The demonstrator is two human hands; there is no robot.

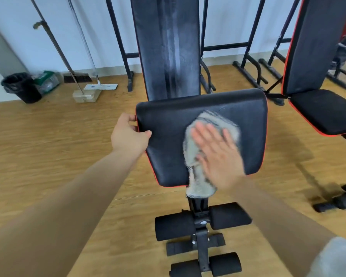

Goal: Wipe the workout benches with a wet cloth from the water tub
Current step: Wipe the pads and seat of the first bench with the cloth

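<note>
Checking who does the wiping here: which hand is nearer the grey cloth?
Right. The right hand presses flat on the cloth; the left hand grips the left edge of the seat pad, apart from the cloth.

I can read no text, brand or number anywhere in my feed; the green-and-white plastic-wrapped packet (46, 80) beside the black round bin (21, 87) is too blurred for lettering.

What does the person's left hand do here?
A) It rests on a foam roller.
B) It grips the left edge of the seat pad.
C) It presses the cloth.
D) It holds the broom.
B: the left hand grips the left edge of the seat pad, thumb on top; the right hand presses the cloth flat on it.
</note>
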